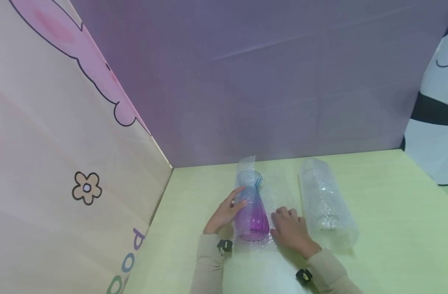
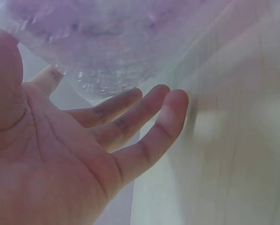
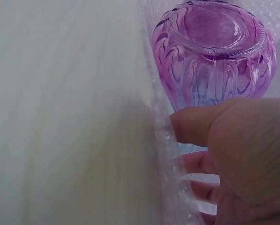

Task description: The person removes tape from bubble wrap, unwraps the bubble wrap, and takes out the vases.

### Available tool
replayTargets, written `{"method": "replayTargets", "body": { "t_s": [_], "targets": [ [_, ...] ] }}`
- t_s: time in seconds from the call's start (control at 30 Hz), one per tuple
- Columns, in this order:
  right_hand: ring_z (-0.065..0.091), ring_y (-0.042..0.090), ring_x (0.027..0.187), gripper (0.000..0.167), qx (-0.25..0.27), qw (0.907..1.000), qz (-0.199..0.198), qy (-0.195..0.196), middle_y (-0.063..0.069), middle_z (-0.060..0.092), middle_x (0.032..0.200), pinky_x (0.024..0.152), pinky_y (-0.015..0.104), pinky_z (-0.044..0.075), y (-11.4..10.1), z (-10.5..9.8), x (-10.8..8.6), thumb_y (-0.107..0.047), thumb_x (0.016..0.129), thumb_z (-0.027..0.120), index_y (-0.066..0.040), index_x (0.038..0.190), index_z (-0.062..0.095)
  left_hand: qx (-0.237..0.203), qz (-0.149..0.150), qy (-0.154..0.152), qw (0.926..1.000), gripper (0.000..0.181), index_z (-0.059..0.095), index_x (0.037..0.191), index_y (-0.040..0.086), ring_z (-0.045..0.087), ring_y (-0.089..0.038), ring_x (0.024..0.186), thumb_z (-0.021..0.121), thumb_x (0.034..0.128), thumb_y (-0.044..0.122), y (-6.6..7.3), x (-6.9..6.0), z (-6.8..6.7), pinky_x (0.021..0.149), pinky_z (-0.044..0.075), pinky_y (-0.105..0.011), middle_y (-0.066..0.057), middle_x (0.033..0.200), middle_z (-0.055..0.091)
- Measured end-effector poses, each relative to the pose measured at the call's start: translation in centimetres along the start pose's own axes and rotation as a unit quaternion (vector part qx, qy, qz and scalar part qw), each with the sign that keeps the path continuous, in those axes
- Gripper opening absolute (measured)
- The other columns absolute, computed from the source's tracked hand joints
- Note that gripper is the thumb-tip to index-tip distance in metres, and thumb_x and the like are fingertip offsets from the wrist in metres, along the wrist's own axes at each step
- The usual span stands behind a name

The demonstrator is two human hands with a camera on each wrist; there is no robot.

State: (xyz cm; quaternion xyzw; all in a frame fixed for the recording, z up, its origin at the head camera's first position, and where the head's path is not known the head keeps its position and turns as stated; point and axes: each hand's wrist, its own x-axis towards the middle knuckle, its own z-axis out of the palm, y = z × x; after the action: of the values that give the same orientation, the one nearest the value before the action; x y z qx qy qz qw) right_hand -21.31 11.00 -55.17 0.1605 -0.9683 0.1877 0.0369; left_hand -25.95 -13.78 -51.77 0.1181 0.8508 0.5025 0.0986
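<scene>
Left grip against half-wrapped vase

Glossy, ribbed, glass-like vase

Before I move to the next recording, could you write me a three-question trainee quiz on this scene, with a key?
1. Which colour is the wide base end of the ribbed glass vase?
a) green
b) purple
c) orange

2. True or false: in the head view, the bubble-wrapped bundle lies to the right of the vase.

3. Which of the person's hands is nearer the bundle?

Key: 1. b; 2. true; 3. the right hand.
</scene>
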Motion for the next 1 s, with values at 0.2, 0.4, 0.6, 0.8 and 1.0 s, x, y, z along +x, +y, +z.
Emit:
{"method": "replayTargets", "body": {
  "t_s": [0.2,0.4,0.6,0.8,1.0],
  "targets": [
    [0.05,0.044,0.117,0.024,0.002,1.0,-0.001,0.002,0.018,0.058,0.136,0.084,0.062,0.051,-0.1,0.0,-0.1,-0.028,0.089,0.073,-0.015,0.106,0.063,0.009,0.005,0.015,0.9998,0.056,0.038,0.155,0.044,0.054,-0.046,0.132,0.053,0.1023,0.053,-0.1,-0.3,-0.2,0.1,0.054,-0.06,-0.018,0.161,0.04],
    [0.051,0.043,0.113,0.024,0.01,0.9997,-0.01,0.018,0.018,0.059,0.132,0.081,0.06,0.05,-0.1,0.1,-0.2,-0.027,0.087,0.073,-0.014,0.104,0.062,0.034,0.054,0.046,0.9969,0.055,0.047,0.153,0.025,0.045,-0.044,0.138,0.059,0.1022,0.042,0.1,-0.2,-0.5,0.112,0.043,-0.063,-0.02,0.158,0.038],
    [0.05,0.043,0.112,0.023,0.005,0.9997,-0.013,0.018,0.018,0.059,0.131,0.08,0.059,0.05,0.1,0.3,-0.1,-0.027,0.087,0.073,-0.015,0.102,0.061,0.058,0.089,0.044,0.9934,0.049,0.05,0.151,0.024,0.029,-0.046,0.151,0.056,0.1043,0.035,1.2,-0.6,-0.6,0.114,0.037,-0.071,-0.023,0.164,0.028],
    [0.05,0.042,0.114,0.022,0.004,1.0,-0.007,0.003,0.018,0.058,0.133,0.082,0.06,0.05,-0.1,-0.1,-0.1,-0.027,0.089,0.073,-0.015,0.104,0.062,0.09,0.098,0.023,0.9909,0.041,0.056,0.147,0.028,0.022,-0.047,0.152,0.05,0.1066,0.023,2.4,-0.9,-0.5,0.112,0.037,-0.071,-0.021,0.168,0.022],
    [0.05,0.042,0.115,0.021,0.001,1.0,-0.004,-0.007,0.017,0.057,0.135,0.083,0.061,0.051,-0.1,-0.2,-0.1,-0.027,0.09,0.072,-0.016,0.105,0.062,0.145,0.096,0.015,0.9847,0.043,0.065,0.138,0.031,0.021,-0.044,0.154,0.048,0.1052,0.009,3.3,-1.1,-0.5,0.116,0.036,-0.068,-0.021,0.167,0.024]
  ]
}}
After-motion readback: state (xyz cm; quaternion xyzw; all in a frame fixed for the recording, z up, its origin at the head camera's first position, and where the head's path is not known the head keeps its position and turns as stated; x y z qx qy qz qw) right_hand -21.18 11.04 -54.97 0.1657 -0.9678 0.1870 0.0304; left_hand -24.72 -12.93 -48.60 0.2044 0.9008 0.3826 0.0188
